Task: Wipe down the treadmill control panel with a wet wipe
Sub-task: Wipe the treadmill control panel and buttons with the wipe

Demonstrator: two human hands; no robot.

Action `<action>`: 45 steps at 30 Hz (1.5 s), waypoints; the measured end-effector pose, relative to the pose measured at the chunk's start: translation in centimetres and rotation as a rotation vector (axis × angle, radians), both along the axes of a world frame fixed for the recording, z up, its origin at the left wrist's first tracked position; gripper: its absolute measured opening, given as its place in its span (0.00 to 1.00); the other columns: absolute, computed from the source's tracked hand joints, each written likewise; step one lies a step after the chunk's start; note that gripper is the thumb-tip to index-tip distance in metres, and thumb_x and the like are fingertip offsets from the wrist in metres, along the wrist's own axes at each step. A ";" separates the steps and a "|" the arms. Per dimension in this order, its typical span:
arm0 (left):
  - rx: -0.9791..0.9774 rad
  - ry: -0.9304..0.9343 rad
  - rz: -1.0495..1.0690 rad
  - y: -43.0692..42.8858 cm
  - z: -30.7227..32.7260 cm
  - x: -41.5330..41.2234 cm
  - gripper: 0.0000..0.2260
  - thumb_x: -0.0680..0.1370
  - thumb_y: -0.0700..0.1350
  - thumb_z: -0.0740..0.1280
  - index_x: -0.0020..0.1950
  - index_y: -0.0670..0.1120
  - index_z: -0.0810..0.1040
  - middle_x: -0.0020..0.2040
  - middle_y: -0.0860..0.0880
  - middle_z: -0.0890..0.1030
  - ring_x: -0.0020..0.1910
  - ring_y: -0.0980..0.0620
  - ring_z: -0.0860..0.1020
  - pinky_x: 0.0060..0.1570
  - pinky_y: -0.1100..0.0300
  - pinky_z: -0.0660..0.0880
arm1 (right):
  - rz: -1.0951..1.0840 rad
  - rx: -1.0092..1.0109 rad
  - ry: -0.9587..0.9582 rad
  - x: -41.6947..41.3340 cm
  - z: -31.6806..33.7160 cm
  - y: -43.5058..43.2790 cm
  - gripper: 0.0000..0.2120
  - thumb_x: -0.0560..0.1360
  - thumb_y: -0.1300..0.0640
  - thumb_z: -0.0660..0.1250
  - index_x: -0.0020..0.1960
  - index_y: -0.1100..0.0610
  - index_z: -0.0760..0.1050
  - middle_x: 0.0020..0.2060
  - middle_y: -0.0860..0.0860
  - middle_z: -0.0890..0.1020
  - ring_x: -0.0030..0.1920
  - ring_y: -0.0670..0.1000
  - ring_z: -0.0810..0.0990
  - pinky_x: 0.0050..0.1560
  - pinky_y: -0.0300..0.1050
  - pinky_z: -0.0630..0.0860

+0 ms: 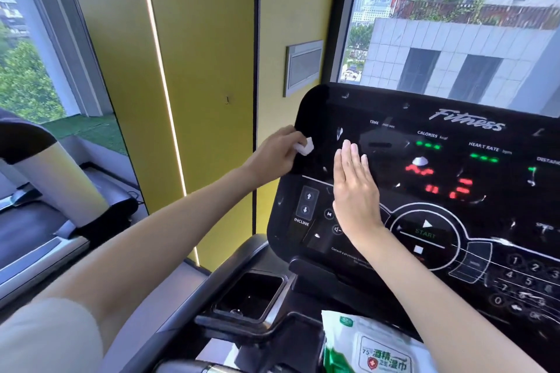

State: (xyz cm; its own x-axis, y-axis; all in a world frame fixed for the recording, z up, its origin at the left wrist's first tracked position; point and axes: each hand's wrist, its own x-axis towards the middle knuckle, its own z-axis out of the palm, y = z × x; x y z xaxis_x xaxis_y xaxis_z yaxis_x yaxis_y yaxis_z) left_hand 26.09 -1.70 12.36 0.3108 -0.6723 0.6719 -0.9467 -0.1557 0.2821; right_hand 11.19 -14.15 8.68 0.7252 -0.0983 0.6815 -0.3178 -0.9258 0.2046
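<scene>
The black glossy treadmill control panel (454, 179) fills the right half of the view, with lit red and green readouts and a round START dial. My left hand (277, 154) is at the panel's upper left edge, closed on a small crumpled white wet wipe (304, 147) that presses against the panel. My right hand (354, 191) lies flat, fingers together and pointing up, on the panel's left part beside the INCLINE buttons (307, 204). It holds nothing.
A green and white pack of wet wipes (375, 348) rests on the console's lower ledge. A black cup holder (251, 297) sits left of it. A yellow wall (197, 70) stands behind, and another treadmill (45, 221) is at far left.
</scene>
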 end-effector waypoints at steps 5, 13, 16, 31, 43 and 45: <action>0.043 -0.073 0.016 1.2 -3.6 -1.7 0.10 0.71 0.28 0.60 0.47 0.39 0.75 0.46 0.44 0.75 0.45 0.47 0.73 0.44 0.56 0.71 | 0.041 0.045 0.012 -0.5 0.5 -0.1 0.33 0.62 0.78 0.65 0.67 0.74 0.64 0.67 0.70 0.65 0.68 0.66 0.65 0.66 0.61 0.66; -0.019 0.049 0.070 0.1 -1.5 -1.4 0.09 0.73 0.28 0.59 0.47 0.38 0.75 0.46 0.43 0.75 0.44 0.45 0.73 0.43 0.49 0.73 | 0.081 0.127 0.074 -1.5 1.5 0.0 0.36 0.59 0.79 0.66 0.67 0.73 0.64 0.69 0.69 0.63 0.70 0.65 0.62 0.68 0.59 0.64; 0.038 -0.015 0.054 1.2 -3.6 -2.0 0.10 0.73 0.28 0.60 0.48 0.39 0.75 0.47 0.44 0.75 0.46 0.45 0.74 0.45 0.48 0.74 | 0.085 0.126 0.056 -2.4 0.6 0.5 0.35 0.62 0.78 0.59 0.70 0.72 0.60 0.71 0.68 0.60 0.72 0.63 0.58 0.70 0.59 0.60; 0.167 -0.140 0.053 3.5 -7.8 -4.6 0.13 0.69 0.27 0.61 0.49 0.40 0.73 0.50 0.44 0.74 0.50 0.47 0.69 0.44 0.49 0.75 | 0.063 0.075 0.139 -5.3 -4.9 3.0 0.27 0.72 0.65 0.43 0.64 0.73 0.68 0.64 0.70 0.69 0.67 0.65 0.67 0.64 0.60 0.68; 0.158 -0.082 0.090 3.8 -9.2 -4.0 0.16 0.67 0.24 0.61 0.49 0.41 0.72 0.51 0.45 0.73 0.50 0.48 0.69 0.43 0.48 0.74 | -0.021 0.050 0.151 -4.1 -6.4 3.1 0.24 0.72 0.64 0.66 0.66 0.72 0.67 0.66 0.69 0.68 0.68 0.66 0.66 0.66 0.60 0.67; 0.250 -0.116 0.040 5.0 -10.5 -4.5 0.16 0.67 0.25 0.62 0.50 0.41 0.73 0.52 0.44 0.74 0.51 0.49 0.69 0.43 0.47 0.75 | -0.014 0.051 0.150 -4.0 -6.6 3.1 0.25 0.72 0.64 0.67 0.66 0.72 0.67 0.66 0.69 0.68 0.68 0.66 0.66 0.66 0.60 0.67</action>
